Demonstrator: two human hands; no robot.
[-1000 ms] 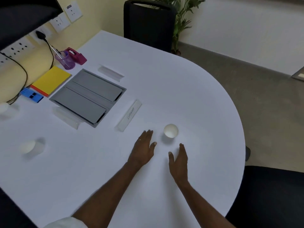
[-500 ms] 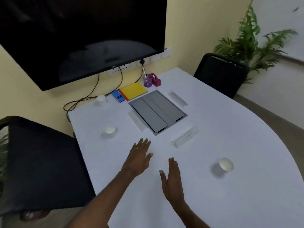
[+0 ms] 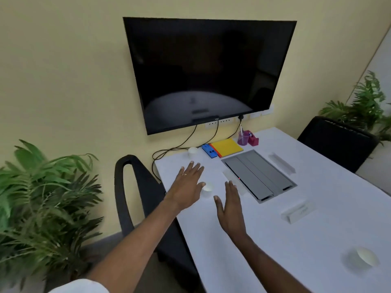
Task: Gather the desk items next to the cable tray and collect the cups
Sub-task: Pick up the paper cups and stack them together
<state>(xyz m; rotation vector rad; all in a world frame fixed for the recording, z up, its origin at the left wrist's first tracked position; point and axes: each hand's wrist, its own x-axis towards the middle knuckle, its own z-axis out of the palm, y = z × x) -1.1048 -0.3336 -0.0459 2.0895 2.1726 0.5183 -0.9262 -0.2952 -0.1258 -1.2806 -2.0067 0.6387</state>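
Where open hands hover, small white cup [image 3: 207, 187], upright

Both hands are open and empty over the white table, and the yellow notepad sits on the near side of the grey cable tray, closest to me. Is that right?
Not quite. The head view shows the yellow notepad on the far side of the grey cable tray, toward the wall. The left hand and right hand are indeed open and empty over the white table.

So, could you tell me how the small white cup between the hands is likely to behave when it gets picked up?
The white cup looks like thin paper, so probably very light and easily crushed. It stands upright and seems empty, so a nudge from the left hand could tip it.
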